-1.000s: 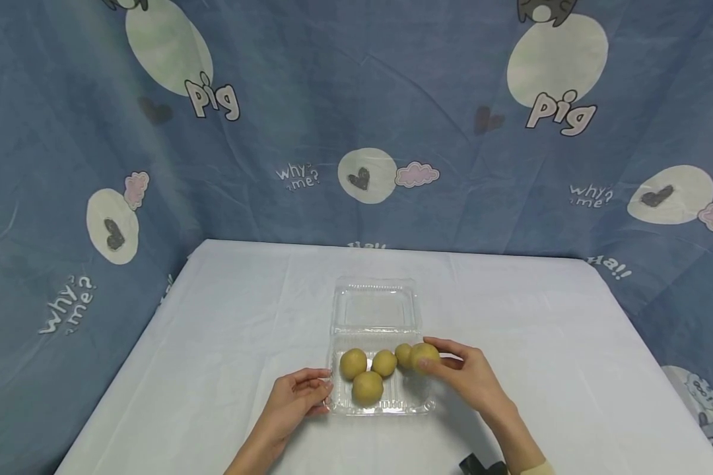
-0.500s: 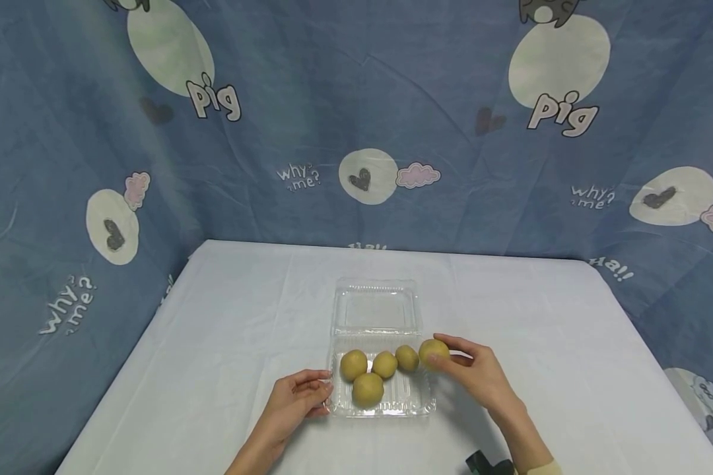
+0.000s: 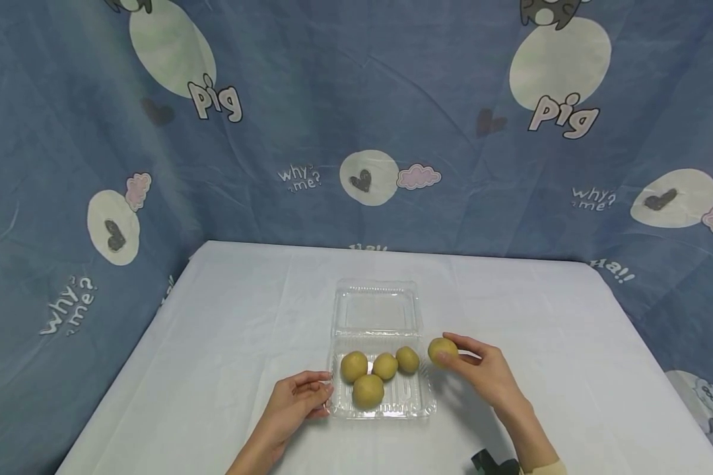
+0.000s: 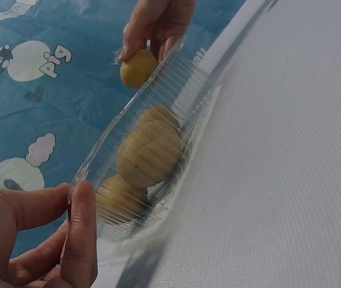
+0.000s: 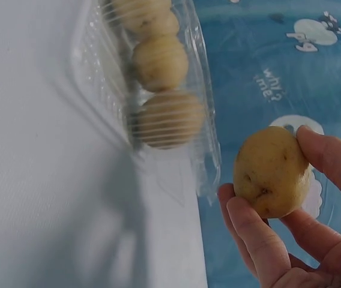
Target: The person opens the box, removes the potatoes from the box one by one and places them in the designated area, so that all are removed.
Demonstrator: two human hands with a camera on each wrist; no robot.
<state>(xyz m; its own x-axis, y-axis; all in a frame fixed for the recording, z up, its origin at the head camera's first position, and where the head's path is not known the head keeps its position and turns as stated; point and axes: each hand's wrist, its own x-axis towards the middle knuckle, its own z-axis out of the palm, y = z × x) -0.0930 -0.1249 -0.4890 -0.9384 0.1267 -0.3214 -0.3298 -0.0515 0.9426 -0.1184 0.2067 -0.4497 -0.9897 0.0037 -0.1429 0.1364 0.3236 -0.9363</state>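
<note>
In the head view, a round yellow potato (image 3: pixel 441 351) is pinched by the right hand (image 3: pixel 490 379), just beside an open clear box (image 3: pixel 408 396); "pig", "why me?" and "Ha!!" are printed on the blue curtain (image 3: pixel 243 204). From the left wrist, the box's rim is pinched by the left hand (image 4: pixel 43 248). From the right wrist, small dark pits are seen in the potato's skin.

Yellow sleeve (image 3: pixel 546 468) (quite pale)
</note>
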